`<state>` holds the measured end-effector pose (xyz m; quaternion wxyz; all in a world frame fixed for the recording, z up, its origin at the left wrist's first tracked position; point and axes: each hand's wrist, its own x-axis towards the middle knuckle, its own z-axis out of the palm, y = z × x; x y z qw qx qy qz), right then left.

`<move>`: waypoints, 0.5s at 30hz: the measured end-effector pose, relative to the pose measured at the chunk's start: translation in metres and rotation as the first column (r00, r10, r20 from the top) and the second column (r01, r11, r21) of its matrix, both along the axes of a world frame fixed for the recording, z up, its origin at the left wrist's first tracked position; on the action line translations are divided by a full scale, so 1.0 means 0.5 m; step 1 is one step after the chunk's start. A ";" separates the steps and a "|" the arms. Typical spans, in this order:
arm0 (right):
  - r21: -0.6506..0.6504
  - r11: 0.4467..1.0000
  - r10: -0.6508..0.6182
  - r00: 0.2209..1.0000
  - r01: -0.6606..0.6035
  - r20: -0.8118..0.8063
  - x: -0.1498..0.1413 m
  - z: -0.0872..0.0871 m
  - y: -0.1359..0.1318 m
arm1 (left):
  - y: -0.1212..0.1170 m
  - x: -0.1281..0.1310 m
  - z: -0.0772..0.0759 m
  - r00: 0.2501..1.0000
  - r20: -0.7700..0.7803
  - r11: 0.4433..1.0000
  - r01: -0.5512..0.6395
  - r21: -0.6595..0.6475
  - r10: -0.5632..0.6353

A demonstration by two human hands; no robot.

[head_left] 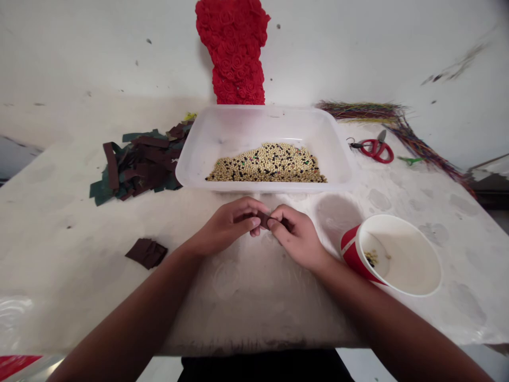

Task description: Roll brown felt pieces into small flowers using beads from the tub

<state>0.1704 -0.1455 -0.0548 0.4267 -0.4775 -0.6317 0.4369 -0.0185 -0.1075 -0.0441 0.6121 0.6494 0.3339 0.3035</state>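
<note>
My left hand [230, 223] and my right hand [296, 236] meet over the white table [59, 249], just in front of a clear plastic tub. Both pinch one small dark brown strip [263, 218] between thumbs and fingertips. The tub [191, 154] holds a heap of small cream beads [266, 164] mixed with some dark and coloured ones. A red paper cup [401, 260] lies tilted by my right wrist, with a few beads inside.
A pile of dark brown and green strips [139, 162] lies left of the tub, with a small brown stack [146, 252] nearer me. Red scissors [376, 148] and a bundle of coloured wires [397, 124] lie at the right. A red rose-textured form [234, 50] stands behind the tub.
</note>
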 end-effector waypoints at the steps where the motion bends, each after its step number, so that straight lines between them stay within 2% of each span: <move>1: -0.001 1.000 -0.004 1.000 0.004 0.001 0.000 0.000 0.000 | 0.000 -0.001 0.000 1.000 -0.009 1.000 0.006 0.009 -0.006; 6: 0.016 1.000 0.022 0.999 -0.023 0.025 0.001 0.000 -0.002 | 0.000 0.003 0.003 1.000 -0.011 1.000 -0.011 0.026 0.012; 11: 0.090 0.990 0.098 0.991 -0.107 0.095 0.000 0.005 -0.010 | -0.005 0.014 0.003 0.991 -0.068 0.994 -0.113 0.009 0.114; 15: 0.114 0.986 0.111 0.987 -0.124 0.117 -0.001 0.006 -0.011 | -0.009 0.018 0.001 0.977 -0.132 0.986 -0.164 0.026 0.166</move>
